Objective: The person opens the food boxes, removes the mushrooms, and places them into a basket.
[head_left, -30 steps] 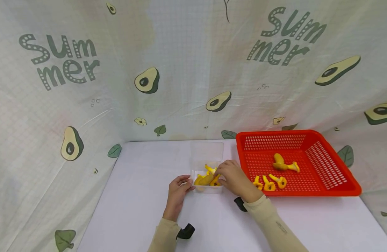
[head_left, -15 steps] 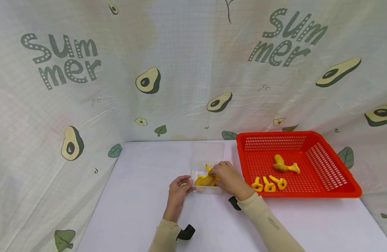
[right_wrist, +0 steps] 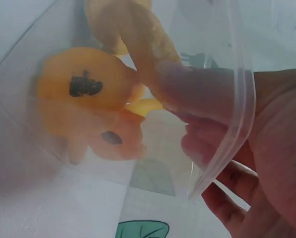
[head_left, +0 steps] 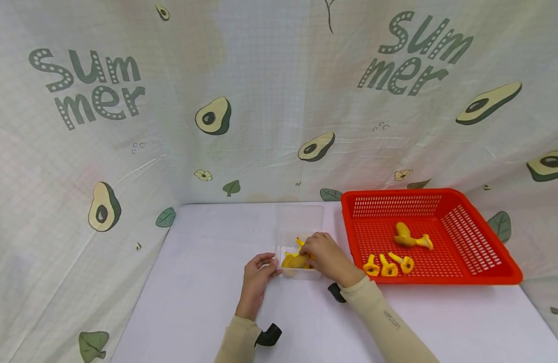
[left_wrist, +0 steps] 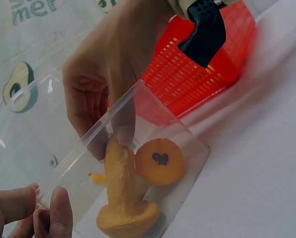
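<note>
A clear plastic box (head_left: pixel 301 275) stands on the table with its lid (head_left: pixel 299 218) folded back. Inside lie several yellow and tan mushrooms (head_left: pixel 296 261). My left hand (head_left: pixel 257 275) holds the box's left side between thumb and fingers. Reaching in over the right wall, my right hand (head_left: pixel 330 259) pinches the stem of a tan mushroom (left_wrist: pixel 122 178), whose cap points toward the left hand. Next to it in the box, a yellow mushroom (left_wrist: pixel 169 172) shows a dark patch; the right wrist view has two such caps, seen through the clear plastic. The right fingertips are partly hidden in the head view.
A red perforated basket (head_left: pixel 480 276) stands to the right of the box. Three small yellow mushrooms (head_left: pixel 389 268) line its near side, and larger mushrooms (head_left: pixel 405 236) lie behind them. A patterned curtain (head_left: pixel 260 101) hangs behind the white table (head_left: pixel 206 282).
My right hand has moved slightly left and deeper over the box, then stayed almost still. The left hand keeps its place at the box's side.
</note>
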Demonstrator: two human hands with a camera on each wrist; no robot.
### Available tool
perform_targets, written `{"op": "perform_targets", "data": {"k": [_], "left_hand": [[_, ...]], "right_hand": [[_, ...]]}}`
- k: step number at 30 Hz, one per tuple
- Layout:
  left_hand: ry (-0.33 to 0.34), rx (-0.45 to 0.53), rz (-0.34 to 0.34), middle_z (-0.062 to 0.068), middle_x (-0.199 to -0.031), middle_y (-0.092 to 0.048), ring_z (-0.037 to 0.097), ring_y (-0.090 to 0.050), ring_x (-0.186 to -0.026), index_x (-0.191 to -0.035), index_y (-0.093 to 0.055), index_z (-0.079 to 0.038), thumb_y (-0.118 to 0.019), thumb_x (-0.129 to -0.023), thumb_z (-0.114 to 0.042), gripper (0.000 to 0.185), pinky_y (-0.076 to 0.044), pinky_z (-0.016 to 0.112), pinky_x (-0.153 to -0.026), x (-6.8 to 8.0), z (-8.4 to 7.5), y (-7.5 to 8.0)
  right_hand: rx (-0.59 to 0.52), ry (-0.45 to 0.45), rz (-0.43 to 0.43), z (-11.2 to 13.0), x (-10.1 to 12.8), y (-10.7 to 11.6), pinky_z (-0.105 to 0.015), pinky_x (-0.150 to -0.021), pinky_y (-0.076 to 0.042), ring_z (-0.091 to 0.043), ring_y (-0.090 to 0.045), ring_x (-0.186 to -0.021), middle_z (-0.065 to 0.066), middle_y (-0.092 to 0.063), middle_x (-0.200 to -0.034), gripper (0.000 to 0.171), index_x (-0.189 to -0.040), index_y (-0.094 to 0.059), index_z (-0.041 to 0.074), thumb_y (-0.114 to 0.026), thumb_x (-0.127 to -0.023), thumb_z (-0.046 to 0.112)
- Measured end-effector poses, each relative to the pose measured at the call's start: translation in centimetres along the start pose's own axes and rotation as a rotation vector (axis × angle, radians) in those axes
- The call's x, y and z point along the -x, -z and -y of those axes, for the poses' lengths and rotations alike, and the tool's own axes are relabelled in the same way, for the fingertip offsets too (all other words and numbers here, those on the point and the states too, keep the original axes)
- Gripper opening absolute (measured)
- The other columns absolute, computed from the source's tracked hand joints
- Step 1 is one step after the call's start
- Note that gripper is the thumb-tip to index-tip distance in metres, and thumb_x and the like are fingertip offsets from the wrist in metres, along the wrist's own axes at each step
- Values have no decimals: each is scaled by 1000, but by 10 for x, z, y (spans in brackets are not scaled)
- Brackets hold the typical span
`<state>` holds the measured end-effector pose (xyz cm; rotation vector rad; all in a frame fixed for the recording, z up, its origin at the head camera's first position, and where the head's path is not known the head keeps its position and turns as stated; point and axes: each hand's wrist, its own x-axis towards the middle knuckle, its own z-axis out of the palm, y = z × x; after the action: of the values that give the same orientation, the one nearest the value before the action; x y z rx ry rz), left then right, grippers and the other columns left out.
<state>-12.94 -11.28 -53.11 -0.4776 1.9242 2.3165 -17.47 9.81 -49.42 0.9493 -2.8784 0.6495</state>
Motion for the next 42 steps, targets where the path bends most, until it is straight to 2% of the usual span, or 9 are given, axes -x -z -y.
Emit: {"op": "perform_targets", "data": {"k": [6, 12, 21, 32, 42], "left_hand": [[-5, 15, -1, 9, -98, -60, 18, -63, -83, -126, -60, 17, -68, -99, 6, 31, -66, 25, -75, -2, 1, 1], [-11, 24, 6, 8, -97, -60, 15, -63, -81, -126, -59, 17, -67, -99, 7, 30, -66, 25, -74, -2, 1, 2], [-14, 19, 12, 8, -99, -60, 14, -62, -81, -127, -58, 18, -68, -99, 6, 33, -66, 26, -75, 0, -2, 2], [-2, 11, 9, 8, -100, -60, 14, -63, -81, -128, -58, 18, -67, -99, 7, 32, -66, 25, -75, 0, 0, 1], [-1, 8, -5, 8, -100, -60, 15, -63, -81, -127, -59, 17, -68, -98, 6, 32, -66, 26, -74, -2, 1, 1]], "right_hand": [[-12, 0, -67, -1, 4, 6, -51, -106, -50, -26, -62, -106, -1, -76, -99, 21, -99, -82, 11, -91, -81, 6], [-15, 32, -210, -9, 16, 21, -51, -101, -53, -28, -63, -106, -3, -76, -102, 26, -101, -81, 10, -92, -78, 3], [-61, -23, -361, -21, 38, 48, -49, -95, -53, -27, -63, -106, -2, -75, -102, 31, -103, -82, 10, -93, -76, 1], [-54, -61, -441, -30, 61, 59, -58, -98, -50, -32, -61, -110, -7, -76, -108, 37, -107, -81, 8, -92, -74, -6], [-20, -48, -511, -39, 81, 66, -55, -92, -48, -33, -60, -108, -9, -75, -106, 39, -105, -81, 6, -94, -71, -6]]}}
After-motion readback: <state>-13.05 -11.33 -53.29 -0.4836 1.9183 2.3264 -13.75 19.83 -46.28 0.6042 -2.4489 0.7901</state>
